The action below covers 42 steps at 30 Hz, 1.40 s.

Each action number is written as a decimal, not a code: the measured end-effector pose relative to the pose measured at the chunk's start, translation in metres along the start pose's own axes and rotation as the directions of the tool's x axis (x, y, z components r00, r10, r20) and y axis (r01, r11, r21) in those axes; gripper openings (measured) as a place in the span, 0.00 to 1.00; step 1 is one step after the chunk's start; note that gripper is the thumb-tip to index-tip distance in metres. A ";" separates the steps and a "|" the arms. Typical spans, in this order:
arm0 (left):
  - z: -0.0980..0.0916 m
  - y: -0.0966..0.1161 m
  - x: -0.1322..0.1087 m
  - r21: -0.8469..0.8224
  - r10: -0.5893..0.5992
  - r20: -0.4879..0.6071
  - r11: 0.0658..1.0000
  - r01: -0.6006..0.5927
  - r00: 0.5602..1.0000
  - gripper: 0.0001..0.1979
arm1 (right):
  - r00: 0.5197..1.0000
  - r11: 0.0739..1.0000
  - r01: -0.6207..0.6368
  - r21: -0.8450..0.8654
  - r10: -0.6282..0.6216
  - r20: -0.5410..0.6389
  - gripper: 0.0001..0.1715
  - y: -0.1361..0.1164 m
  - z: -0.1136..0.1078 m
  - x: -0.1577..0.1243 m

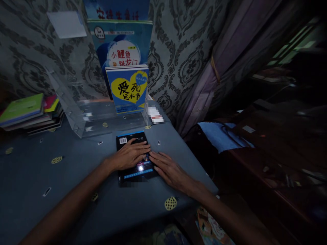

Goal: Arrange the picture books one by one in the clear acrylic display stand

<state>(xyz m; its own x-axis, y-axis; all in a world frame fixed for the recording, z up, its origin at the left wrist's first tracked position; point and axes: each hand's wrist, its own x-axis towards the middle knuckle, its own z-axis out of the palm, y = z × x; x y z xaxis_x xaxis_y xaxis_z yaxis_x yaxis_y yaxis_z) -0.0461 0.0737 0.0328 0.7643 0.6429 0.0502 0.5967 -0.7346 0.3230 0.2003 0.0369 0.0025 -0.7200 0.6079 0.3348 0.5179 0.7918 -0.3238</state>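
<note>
A black book (127, 174) with blue strips and a barcode lies flat on the table, its back cover facing up. My left hand (131, 153) rests across the middle of the cover with its fingers stretched out. Against the book's right edge lies my right hand (167, 167), fingers extended, the tips close to those of my left hand. Neither hand is wrapped round anything. Beyond the book stands a clear acrylic rack (74, 119), holding a blue book with a yellow heart (130, 90) and taller picture books (122, 37) behind it.
A stack of books (30, 112) sits at the table's left. A small white and red item (156, 115) is beside the rack. The table (76, 177) ends at the right, near a purple curtain (204, 78) and a cluttered dark red desk (260, 163). Wallpaper covers the back wall.
</note>
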 end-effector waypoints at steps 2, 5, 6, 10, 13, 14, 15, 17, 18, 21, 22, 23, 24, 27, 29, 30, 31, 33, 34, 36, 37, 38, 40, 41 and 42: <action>0.002 -0.001 0.000 -0.005 -0.002 -0.020 1.000 0.002 1.000 0.22 | 1.000 1.000 0.009 -0.012 -0.009 -0.013 0.24 -0.001 0.000 0.000; 0.005 -0.003 0.000 -0.004 0.009 -0.061 1.000 -0.009 0.998 0.22 | 0.999 0.999 0.027 -0.019 -0.027 -0.033 0.23 -0.005 0.000 -0.004; 0.006 -0.003 -0.001 -0.003 0.013 -0.069 1.000 -0.013 0.998 0.21 | 0.999 0.999 0.027 -0.016 -0.028 -0.042 0.23 -0.007 -0.001 -0.006; 0.006 -0.003 -0.001 0.006 0.010 -0.072 1.000 -0.009 0.997 0.21 | 0.999 0.999 0.010 0.033 -0.008 -0.053 0.24 -0.017 -0.004 -0.017; 0.005 -0.002 -0.001 0.018 0.005 -0.064 1.000 -0.003 0.998 0.21 | 0.999 0.997 -0.003 0.071 0.007 -0.054 0.25 -0.025 -0.007 -0.028; 0.005 -0.001 -0.001 0.021 0.005 -0.061 1.000 -0.003 0.998 0.21 | 0.998 0.997 -0.009 0.077 0.014 -0.066 0.26 -0.027 -0.007 -0.032; 0.005 -0.001 -0.001 0.024 0.006 -0.058 1.000 -0.004 0.998 0.21 | 0.996 0.997 -0.012 0.079 0.019 -0.082 0.26 -0.029 -0.006 -0.035; 0.004 -0.001 -0.001 0.029 0.009 -0.056 1.000 -0.007 0.998 0.21 | 0.994 0.997 -0.016 0.080 0.025 -0.109 0.26 -0.031 -0.004 -0.040; 0.005 0.000 -0.001 0.032 0.010 -0.058 0.999 -0.008 0.998 0.21 | 0.992 0.997 -0.015 0.076 0.024 -0.121 0.26 -0.032 -0.003 -0.041; 0.006 0.001 -0.001 0.046 0.011 -0.069 0.999 -0.008 0.998 0.21 | 0.988 0.998 -0.001 0.064 0.011 -0.157 0.25 -0.033 0.000 -0.043; 0.006 0.001 -0.002 0.052 0.011 -0.072 0.999 -0.008 0.997 0.21 | 0.986 0.998 0.002 0.063 0.009 -0.169 0.25 -0.033 0.001 -0.043; 0.007 0.002 -0.002 0.057 0.011 -0.072 0.998 -0.007 0.997 0.21 | 0.984 0.998 0.004 0.065 0.007 -0.178 0.24 -0.033 0.001 -0.042; 0.007 0.003 -0.003 0.062 0.011 -0.071 0.998 -0.006 0.997 0.22 | 0.983 0.998 0.003 0.070 0.010 -0.182 0.23 -0.034 0.000 -0.041; 0.007 0.008 -0.005 0.067 0.022 -0.065 0.998 -0.018 0.998 0.22 | 0.984 0.997 -0.004 0.080 0.018 -0.179 0.21 -0.035 -0.002 -0.039; 0.007 0.013 -0.006 0.066 0.045 -0.054 0.997 -0.041 0.998 0.22 | 0.982 0.997 0.006 0.077 0.008 -0.187 0.21 -0.036 -0.004 -0.038; 0.006 0.016 -0.007 0.063 0.054 -0.048 0.997 -0.051 0.997 0.22 | 0.981 0.997 0.014 0.075 0.000 -0.193 0.21 -0.036 -0.004 -0.038; 0.006 0.019 -0.008 0.059 0.060 -0.044 0.997 -0.057 0.997 0.22 | 0.980 0.997 0.022 0.073 -0.006 -0.200 0.21 -0.037 -0.004 -0.038; 0.006 0.025 -0.010 0.047 0.062 -0.040 0.997 -0.060 0.997 0.22 | 0.979 0.997 0.031 0.071 -0.015 -0.204 0.21 -0.037 -0.005 -0.038; 0.007 0.028 -0.011 0.041 0.065 -0.038 0.997 -0.064 0.997 0.22 | 0.979 0.997 0.031 0.069 -0.016 -0.203 0.21 -0.037 -0.004 -0.038; 0.008 0.034 -0.013 0.029 0.083 -0.028 0.996 -0.082 0.996 0.21 | 0.980 0.997 0.030 0.066 -0.017 -0.199 0.21 -0.036 -0.004 -0.039; 0.009 0.036 -0.015 0.026 0.092 -0.023 0.995 -0.091 0.995 0.22 | 0.981 0.997 0.030 0.065 -0.017 -0.194 0.21 -0.036 -0.004 -0.039; 0.010 0.038 -0.016 0.025 0.097 -0.020 0.995 -0.097 0.995 0.22 | 0.982 0.997 0.029 0.065 -0.017 -0.189 0.21 -0.035 -0.004 -0.039; 0.013 0.042 -0.019 0.029 0.096 -0.018 0.995 -0.096 0.995 0.22 | 0.982 0.997 0.034 0.069 -0.021 -0.186 0.22 -0.035 -0.003 -0.040; 0.014 0.043 -0.020 0.034 0.091 -0.016 0.995 -0.091 0.996 0.23 | 0.982 0.996 0.038 0.075 -0.023 -0.187 0.22 -0.034 -0.002 -0.040; 0.014 0.044 -0.021 0.041 0.087 -0.013 0.995 -0.087 0.996 0.23 | 0.981 0.996 0.040 0.083 -0.023 -0.195 0.23 -0.034 -0.001 -0.040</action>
<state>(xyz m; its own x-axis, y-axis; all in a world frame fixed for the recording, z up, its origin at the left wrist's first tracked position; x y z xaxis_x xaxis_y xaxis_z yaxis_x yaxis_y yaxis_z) -0.0322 0.0249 0.0324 0.8101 0.5792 0.0909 0.5377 -0.7958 0.2785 0.2121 -0.0147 0.0011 -0.6280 0.5895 0.5080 0.4487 0.8076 -0.3826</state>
